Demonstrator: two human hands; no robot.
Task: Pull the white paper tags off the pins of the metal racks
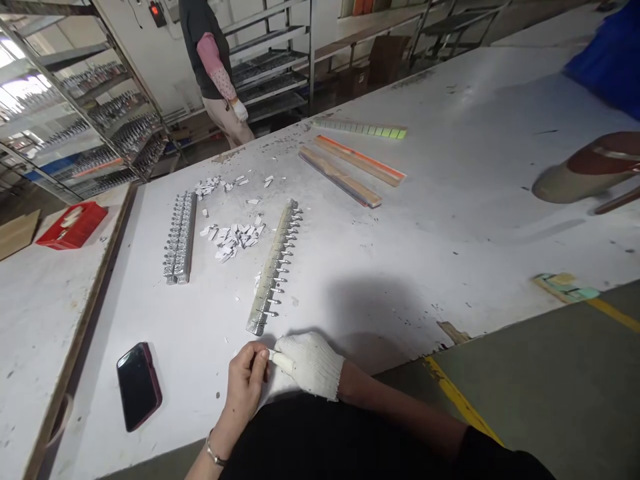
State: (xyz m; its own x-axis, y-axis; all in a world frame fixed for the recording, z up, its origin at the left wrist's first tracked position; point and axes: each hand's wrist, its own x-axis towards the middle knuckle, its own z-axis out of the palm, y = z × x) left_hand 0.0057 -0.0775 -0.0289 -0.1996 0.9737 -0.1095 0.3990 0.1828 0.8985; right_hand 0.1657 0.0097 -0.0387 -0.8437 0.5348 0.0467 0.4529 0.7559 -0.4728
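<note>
My left hand point(247, 377), bare with a bracelet at the wrist, pinches a small white piece point(271, 355) between thumb and forefinger. My right hand point(313, 365), in a white knit glove, is closed against the piece's other end; its fingers hide what else it may grip. Just beyond them lies a long bar point(273, 270) with a row of small metal pins sticking out to its right. Left of it is a loose pile of white slips point(235, 240). Two silvery bars with metal parts point(180, 237) stand side by side further left.
A phone point(139, 387) lies at the left on the white table point(400, 253). A red box point(73, 225) sits on the adjoining surface. Several long strips point(360, 160) lie towards the back. A person point(213, 67) stands beyond the table near metal racks point(270, 63).
</note>
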